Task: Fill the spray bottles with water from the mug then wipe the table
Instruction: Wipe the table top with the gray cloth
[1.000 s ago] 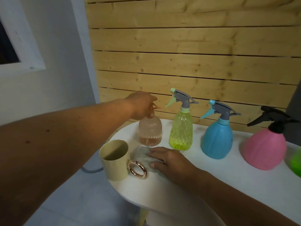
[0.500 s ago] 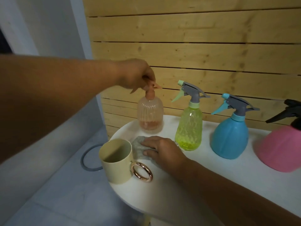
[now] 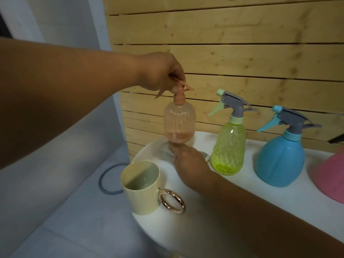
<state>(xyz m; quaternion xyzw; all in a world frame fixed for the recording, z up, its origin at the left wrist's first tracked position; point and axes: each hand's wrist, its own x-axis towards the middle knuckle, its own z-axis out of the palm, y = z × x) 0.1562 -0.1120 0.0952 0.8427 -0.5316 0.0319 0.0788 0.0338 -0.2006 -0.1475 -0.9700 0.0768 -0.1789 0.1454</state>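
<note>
Peach ribbed clear plastic spray bottle [image 3: 179,125] hangs upright above white table [image 3: 242,198] edge, L hand [image 3: 161,71] gripping its trigger head, R hand [image 3: 188,161] at bottle's 6 o'clock pressing blurred grey cloth [image 3: 165,149], nearer.

Peach ribbed bottle [image 3: 179,125]; lime textured bottle [image 3: 229,151]; blue bottle [image 3: 279,161]; cream mug [image 3: 140,187], gold handle.

A wall of light wooden planks [image 3: 232,53] stands at the back. A white wall [image 3: 65,25] is beside it. The floor [image 3: 65,211] has pale grey tiles.
</note>
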